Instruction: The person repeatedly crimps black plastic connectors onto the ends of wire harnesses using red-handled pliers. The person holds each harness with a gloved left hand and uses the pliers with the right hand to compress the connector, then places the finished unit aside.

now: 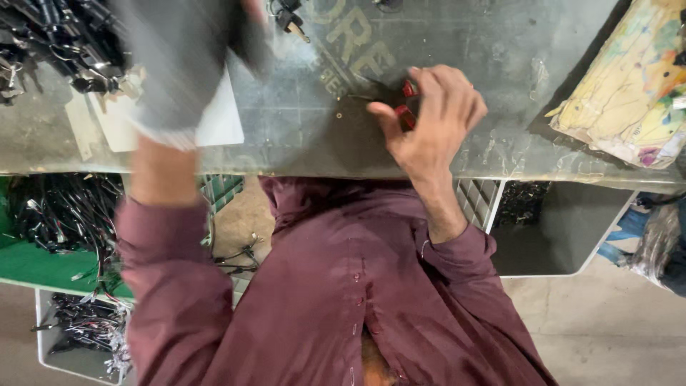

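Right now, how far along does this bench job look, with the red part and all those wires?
Done: nothing finished shows on the worn grey metal bench.
In hand: the right hand pinches a small red plastic part on the bench; the left hand, in a blurred grey glove, is raised over a white sheet.
Left: tangled black wire bundles lie piled at the bench's left end, with more in bins below.

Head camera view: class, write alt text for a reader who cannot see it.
A person in a maroon shirt leans over a worn metal workbench, right hand pinching small red parts. The left hand, blurred, wears a grey glove; black wire bundles fill bins below.
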The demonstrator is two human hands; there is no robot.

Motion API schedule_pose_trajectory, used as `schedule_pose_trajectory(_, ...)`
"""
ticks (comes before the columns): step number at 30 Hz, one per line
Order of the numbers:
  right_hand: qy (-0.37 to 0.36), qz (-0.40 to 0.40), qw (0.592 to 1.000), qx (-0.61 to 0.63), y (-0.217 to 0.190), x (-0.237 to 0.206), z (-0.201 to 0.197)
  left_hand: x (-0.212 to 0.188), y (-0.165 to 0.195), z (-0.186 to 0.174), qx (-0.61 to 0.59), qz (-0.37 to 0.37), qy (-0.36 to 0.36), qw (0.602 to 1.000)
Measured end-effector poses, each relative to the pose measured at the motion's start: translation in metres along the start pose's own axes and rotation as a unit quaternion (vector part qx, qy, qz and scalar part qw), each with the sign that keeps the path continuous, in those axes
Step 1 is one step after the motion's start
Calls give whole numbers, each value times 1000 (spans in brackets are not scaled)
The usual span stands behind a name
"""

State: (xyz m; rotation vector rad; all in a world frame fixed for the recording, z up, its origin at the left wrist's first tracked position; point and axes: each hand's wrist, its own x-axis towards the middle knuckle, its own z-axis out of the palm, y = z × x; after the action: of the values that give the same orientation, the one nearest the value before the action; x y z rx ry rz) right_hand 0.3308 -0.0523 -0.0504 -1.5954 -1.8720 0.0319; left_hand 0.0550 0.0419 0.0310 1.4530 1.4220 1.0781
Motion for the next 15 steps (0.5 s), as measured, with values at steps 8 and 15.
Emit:
schedule_pose_trajectory(8,-110,324,567,749,-39,-22,-38,-157,-42,95,-159,-101,-308,933)
schedule_pose_trajectory(15,-357,52,686,632,-94,-28,-66,-146,-25,83,-368,-208,-253,871)
